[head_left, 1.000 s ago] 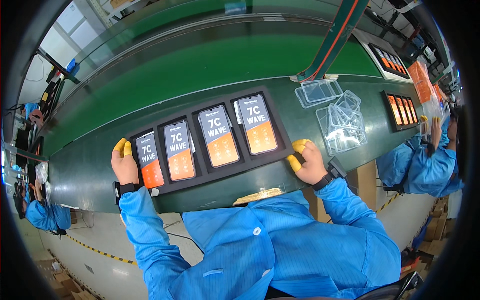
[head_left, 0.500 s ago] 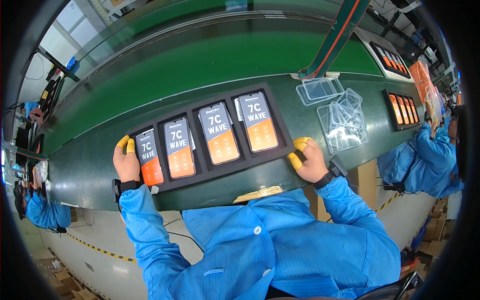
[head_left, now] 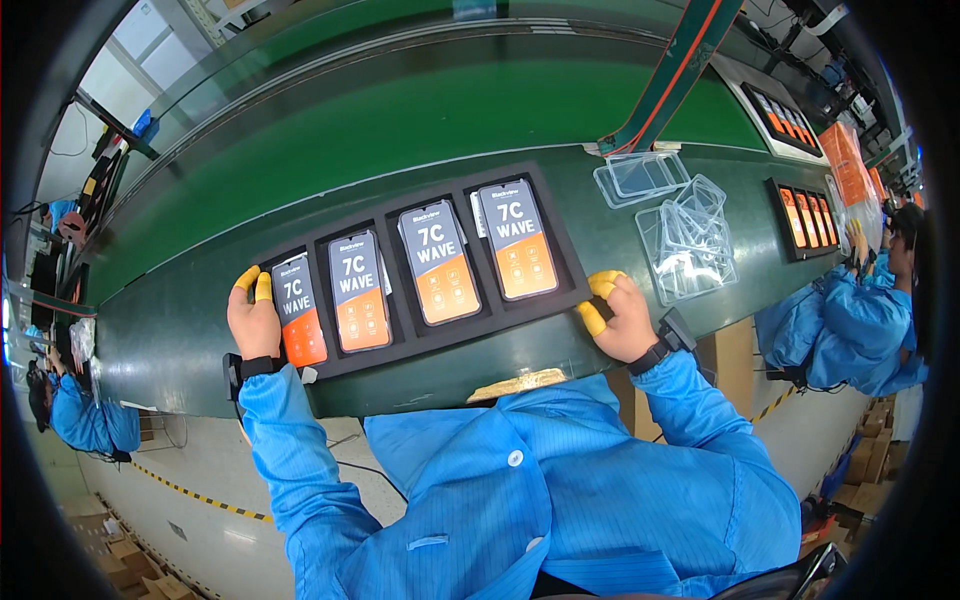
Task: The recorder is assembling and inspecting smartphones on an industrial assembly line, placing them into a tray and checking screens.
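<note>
At tray ends, hands' palms hidden

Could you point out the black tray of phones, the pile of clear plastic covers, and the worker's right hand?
Black tray (head_left: 575, 290), head view, right rim.
Clear plastic covers (head_left: 690, 245), head view, middle of pile.
Right hand (head_left: 625, 320), head view, back of hand.

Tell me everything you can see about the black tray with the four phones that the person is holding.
The black rectangular tray looks like matte foam or plastic, with four upright recesses in a row. Each holds a phone lying face up, its screen white above and orange below. The tray lies flat and slightly skewed on the dark green bench near its front edge. The left hand grips its left end and the right hand its right end, both wearing yellow finger cots.
</note>
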`<state>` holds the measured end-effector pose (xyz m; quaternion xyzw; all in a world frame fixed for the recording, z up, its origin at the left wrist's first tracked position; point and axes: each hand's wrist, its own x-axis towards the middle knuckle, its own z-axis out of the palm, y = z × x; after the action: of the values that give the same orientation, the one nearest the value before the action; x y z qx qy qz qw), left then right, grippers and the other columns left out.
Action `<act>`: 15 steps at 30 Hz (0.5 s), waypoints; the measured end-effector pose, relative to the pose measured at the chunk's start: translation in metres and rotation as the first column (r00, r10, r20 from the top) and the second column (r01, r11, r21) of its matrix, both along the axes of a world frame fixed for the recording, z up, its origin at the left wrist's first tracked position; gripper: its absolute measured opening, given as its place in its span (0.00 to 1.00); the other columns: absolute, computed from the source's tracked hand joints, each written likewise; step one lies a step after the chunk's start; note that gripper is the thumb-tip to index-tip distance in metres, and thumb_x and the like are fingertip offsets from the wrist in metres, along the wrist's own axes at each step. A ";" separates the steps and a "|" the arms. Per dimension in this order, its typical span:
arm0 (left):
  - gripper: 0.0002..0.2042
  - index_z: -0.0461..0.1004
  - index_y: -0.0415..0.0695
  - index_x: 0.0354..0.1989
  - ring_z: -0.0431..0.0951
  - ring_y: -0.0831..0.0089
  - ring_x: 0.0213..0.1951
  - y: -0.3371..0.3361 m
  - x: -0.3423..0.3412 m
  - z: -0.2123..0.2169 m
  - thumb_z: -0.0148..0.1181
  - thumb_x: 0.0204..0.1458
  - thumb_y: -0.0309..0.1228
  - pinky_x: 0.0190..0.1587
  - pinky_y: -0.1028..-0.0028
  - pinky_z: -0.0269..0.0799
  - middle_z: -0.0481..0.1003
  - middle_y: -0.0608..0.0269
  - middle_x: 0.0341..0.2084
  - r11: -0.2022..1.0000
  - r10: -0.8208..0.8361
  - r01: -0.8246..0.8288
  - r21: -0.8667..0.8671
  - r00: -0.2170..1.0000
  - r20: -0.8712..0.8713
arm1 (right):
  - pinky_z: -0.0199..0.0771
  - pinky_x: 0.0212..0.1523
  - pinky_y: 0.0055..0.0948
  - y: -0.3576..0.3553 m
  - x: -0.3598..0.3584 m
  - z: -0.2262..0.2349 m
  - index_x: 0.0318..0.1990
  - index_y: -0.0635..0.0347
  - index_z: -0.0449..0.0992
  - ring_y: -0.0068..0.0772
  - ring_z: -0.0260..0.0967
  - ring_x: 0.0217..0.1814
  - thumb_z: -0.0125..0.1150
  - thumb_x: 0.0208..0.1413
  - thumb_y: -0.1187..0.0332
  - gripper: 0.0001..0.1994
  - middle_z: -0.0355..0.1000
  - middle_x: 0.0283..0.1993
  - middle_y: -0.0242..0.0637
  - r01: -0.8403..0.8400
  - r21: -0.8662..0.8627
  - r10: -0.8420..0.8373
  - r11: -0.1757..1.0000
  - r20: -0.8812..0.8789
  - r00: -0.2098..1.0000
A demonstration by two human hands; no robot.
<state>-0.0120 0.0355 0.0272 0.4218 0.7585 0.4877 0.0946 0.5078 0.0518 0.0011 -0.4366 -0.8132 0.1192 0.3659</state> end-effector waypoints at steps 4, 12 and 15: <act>0.14 0.76 0.33 0.50 0.76 0.66 0.48 -0.001 -0.003 -0.002 0.59 0.60 0.29 0.54 0.71 0.68 0.78 0.52 0.45 1.000 0.003 -0.003 0.015 1.000 0.000 | 0.70 0.41 0.43 0.000 -0.002 0.000 0.37 0.64 0.75 0.52 0.70 0.41 0.69 0.43 0.74 0.12 0.74 0.39 0.44 -0.002 -0.002 0.002 1.000 0.009 1.000; 0.13 0.76 0.35 0.50 0.77 0.70 0.44 -0.001 0.001 0.001 0.60 0.59 0.28 0.50 0.73 0.71 0.79 0.54 0.42 1.000 0.005 -0.007 0.027 0.997 0.071 | 0.70 0.44 0.43 -0.002 -0.006 0.001 0.41 0.63 0.76 0.53 0.70 0.42 0.68 0.45 0.76 0.13 0.74 0.41 0.45 0.007 -0.038 -0.008 0.999 -0.017 1.000; 0.13 0.75 0.34 0.51 0.75 0.72 0.45 -0.004 0.007 0.008 0.58 0.60 0.27 0.51 0.75 0.69 0.79 0.57 0.44 0.998 0.034 -0.042 0.051 0.987 0.158 | 0.70 0.43 0.43 -0.002 -0.004 0.000 0.40 0.64 0.75 0.53 0.70 0.42 0.67 0.45 0.77 0.13 0.73 0.41 0.46 -0.002 -0.040 0.001 0.999 -0.001 1.000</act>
<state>-0.0047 0.0312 0.0350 0.3699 0.7430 0.5417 0.1332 0.5035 0.0494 0.0015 -0.4432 -0.8108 0.1359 0.3574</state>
